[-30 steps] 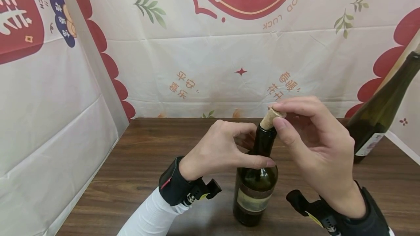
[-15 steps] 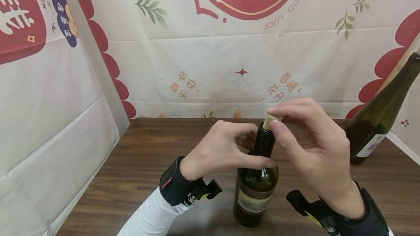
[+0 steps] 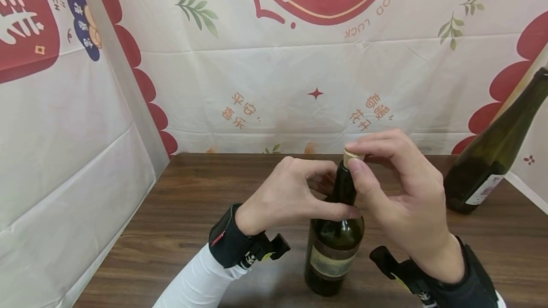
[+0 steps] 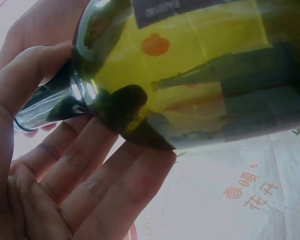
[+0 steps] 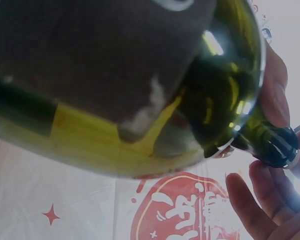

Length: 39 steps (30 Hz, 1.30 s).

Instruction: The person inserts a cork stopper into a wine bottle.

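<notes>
Two hands meet at my dark green wine bottle (image 3: pixel 335 232), which stands upright on the tabletop (image 3: pixel 180 213), neck straight up. My left hand (image 3: pixel 284 196) curls its fingers around the neck. My right hand (image 3: pixel 396 194) pinches the cork (image 3: pixel 353 155) at the mouth; its lower part is hidden. Farther right, a second bottle (image 3: pixel 492 151) is cut off.

Wine bottle (image 3: pixel 335 241) upright on the table (image 3: pixel 180 213) near its front edge, cork (image 3: pixel 352 157) in its mouth, left hand (image 3: pixel 286 198) at its left, right hand (image 3: pixel 398 189) at its right, second bottle (image 3: pixel 492 156) near the table's back right corner.
</notes>
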Motion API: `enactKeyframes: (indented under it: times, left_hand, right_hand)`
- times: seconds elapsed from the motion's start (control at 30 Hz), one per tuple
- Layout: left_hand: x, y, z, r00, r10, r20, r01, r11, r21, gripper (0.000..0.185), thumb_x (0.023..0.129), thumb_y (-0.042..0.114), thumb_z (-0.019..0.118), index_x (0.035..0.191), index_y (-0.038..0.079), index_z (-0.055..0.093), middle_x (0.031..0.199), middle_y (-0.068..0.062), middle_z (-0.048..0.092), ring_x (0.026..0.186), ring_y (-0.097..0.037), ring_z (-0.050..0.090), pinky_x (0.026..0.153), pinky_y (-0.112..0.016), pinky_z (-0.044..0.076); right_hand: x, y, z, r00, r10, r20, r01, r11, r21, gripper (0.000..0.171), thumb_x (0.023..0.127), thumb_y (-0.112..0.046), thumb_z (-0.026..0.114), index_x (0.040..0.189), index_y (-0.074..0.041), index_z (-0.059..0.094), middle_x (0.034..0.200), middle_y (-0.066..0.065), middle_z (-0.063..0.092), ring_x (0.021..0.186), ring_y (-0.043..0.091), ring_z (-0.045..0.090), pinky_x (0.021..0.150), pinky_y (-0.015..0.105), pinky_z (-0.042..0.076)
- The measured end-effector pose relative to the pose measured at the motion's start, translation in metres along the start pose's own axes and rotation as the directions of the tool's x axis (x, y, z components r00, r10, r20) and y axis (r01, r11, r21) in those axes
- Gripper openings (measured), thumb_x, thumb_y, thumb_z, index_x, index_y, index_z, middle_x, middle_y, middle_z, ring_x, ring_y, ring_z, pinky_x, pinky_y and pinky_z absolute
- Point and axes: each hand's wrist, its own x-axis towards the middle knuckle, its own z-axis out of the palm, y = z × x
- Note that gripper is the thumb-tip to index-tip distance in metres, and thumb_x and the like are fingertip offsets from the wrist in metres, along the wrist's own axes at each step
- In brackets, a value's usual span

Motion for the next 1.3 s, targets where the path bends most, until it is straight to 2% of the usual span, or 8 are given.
enactKeyframes:
  times: [0.23, 0.53, 0.63, 0.73, 0.87, 1.1, 1.23, 1.3]
  left_hand:
    - [-0.001, -0.001, -0.001, 1.0, 0.011, -0.004, -0.011, 1.0, 0.011, 0.021, 0.083, 0.011, 0.092, 0.097, 0.013, 0.076, 0.086, 0.011, 0.074, 0.078, -0.001, 0.072, 0.072, -0.027, 0.062]
    - [-0.001, -0.002, -0.001, 1.0, 0.003, 0.003, -0.003, 1.0, -0.012, 0.022, 0.083, 0.009, 0.092, 0.098, 0.012, 0.076, 0.087, 0.01, 0.075, 0.081, -0.001, 0.072, 0.074, -0.029, 0.063]
    - [-0.001, -0.002, -0.001, 1.0, 0.003, 0.0, -0.003, 1.0, -0.002, 0.022, 0.083, 0.01, 0.092, 0.099, 0.012, 0.076, 0.088, 0.011, 0.075, 0.08, -0.001, 0.072, 0.074, -0.028, 0.063]
    - [-0.001, -0.002, -0.002, 1.0, -0.003, -0.012, 0.004, 0.999, 0.038, 0.024, 0.082, 0.013, 0.093, 0.099, 0.014, 0.077, 0.087, 0.013, 0.074, 0.079, 0.0, 0.071, 0.073, -0.026, 0.062]
    - [0.001, -0.002, -0.002, 0.999, -0.054, -0.005, 0.054, 0.999, -0.003, 0.028, 0.08, 0.013, 0.095, 0.1, 0.013, 0.076, 0.087, 0.014, 0.074, 0.081, 0.0, 0.073, 0.075, -0.027, 0.063]
    - [0.003, -0.004, -0.004, 0.992, -0.124, 0.028, 0.127, 0.986, -0.109, 0.036, 0.078, 0.008, 0.095, 0.108, 0.009, 0.074, 0.095, 0.007, 0.075, 0.087, -0.005, 0.075, 0.08, -0.032, 0.064]
    - [0.003, -0.007, -0.007, 0.99, -0.135, 0.037, 0.138, 0.986, -0.096, 0.04, 0.077, 0.01, 0.097, 0.11, 0.01, 0.073, 0.096, 0.007, 0.073, 0.091, -0.005, 0.074, 0.082, -0.031, 0.063]
    - [0.003, -0.008, -0.008, 0.99, -0.136, 0.031, 0.137, 0.989, -0.047, 0.038, 0.076, 0.014, 0.098, 0.103, 0.012, 0.071, 0.089, 0.007, 0.067, 0.085, -0.002, 0.069, 0.077, -0.024, 0.06]
  right_hand:
    - [-0.003, -0.004, 0.003, 0.999, 0.038, 0.033, -0.037, 0.999, -0.033, 0.032, 0.104, -0.016, 0.067, 0.112, 0.015, 0.065, 0.105, 0.021, 0.065, 0.097, 0.018, 0.06, 0.092, 0.024, 0.052]
    - [-0.006, -0.002, 0.005, 1.0, 0.025, 0.005, -0.025, 0.998, -0.066, 0.039, 0.104, -0.023, 0.068, 0.11, 0.015, 0.065, 0.106, 0.022, 0.066, 0.099, 0.016, 0.061, 0.09, 0.022, 0.051]
    - [-0.008, -0.002, 0.004, 0.997, 0.075, 0.023, -0.075, 0.997, -0.03, 0.039, 0.104, -0.02, 0.068, 0.118, 0.017, 0.062, 0.112, 0.019, 0.065, 0.102, 0.018, 0.062, 0.092, 0.023, 0.053]
    - [-0.01, -0.001, 0.003, 0.985, 0.16, 0.059, -0.164, 0.984, 0.071, 0.039, 0.106, -0.011, 0.063, 0.132, 0.017, 0.054, 0.118, 0.018, 0.064, 0.107, 0.022, 0.064, 0.093, 0.024, 0.052]
    - [-0.011, 0.0, 0.002, 0.965, 0.252, 0.069, -0.261, 0.938, 0.227, 0.038, 0.107, 0.001, 0.052, 0.142, 0.013, 0.049, 0.118, 0.02, 0.064, 0.111, 0.028, 0.064, 0.096, 0.027, 0.049]
    - [-0.013, 0.0, 0.003, 0.949, 0.31, 0.052, -0.302, 0.856, 0.418, 0.035, 0.109, 0.004, 0.04, 0.14, 0.015, 0.051, 0.116, 0.025, 0.066, 0.111, 0.032, 0.063, 0.097, 0.032, 0.051]
    - [-0.016, 0.003, 0.005, 0.917, 0.366, 0.157, -0.39, 0.742, 0.546, 0.039, 0.112, -0.002, 0.03, 0.145, 0.013, 0.046, 0.119, 0.028, 0.063, 0.105, 0.032, 0.067, 0.088, 0.032, 0.057]
    - [-0.018, 0.004, 0.006, 0.892, 0.395, 0.221, -0.446, 0.687, 0.574, 0.042, 0.114, -0.008, 0.025, 0.146, 0.01, 0.045, 0.117, 0.026, 0.063, 0.1, 0.031, 0.068, 0.083, 0.034, 0.059]
